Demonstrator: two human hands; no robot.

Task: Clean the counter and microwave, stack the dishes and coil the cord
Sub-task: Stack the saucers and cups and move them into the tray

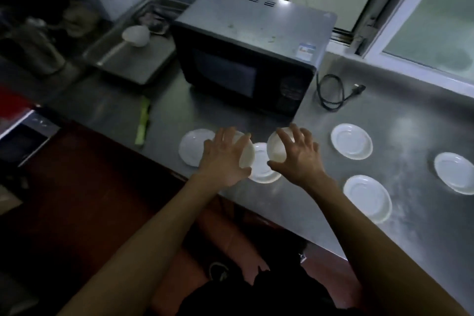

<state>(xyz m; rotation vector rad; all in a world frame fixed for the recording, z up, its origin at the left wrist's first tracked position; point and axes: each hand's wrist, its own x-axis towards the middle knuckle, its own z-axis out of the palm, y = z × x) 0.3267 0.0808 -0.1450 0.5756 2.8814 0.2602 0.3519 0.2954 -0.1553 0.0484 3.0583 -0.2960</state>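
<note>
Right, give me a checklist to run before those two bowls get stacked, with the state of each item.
1. Left hand grips its bowl: ok, fingers curl over the rim.
2. Right hand grips its bowl: ok.
3. Both bowls clear of the counter: cannot tell.
4. Landing spot free: ok, a saucer lies below, between the hands.
5. Other dishes out of the way: ok, three plates lie apart to the right.
6. Cord coiled: not ok, it lies loose beside the microwave.
</note>
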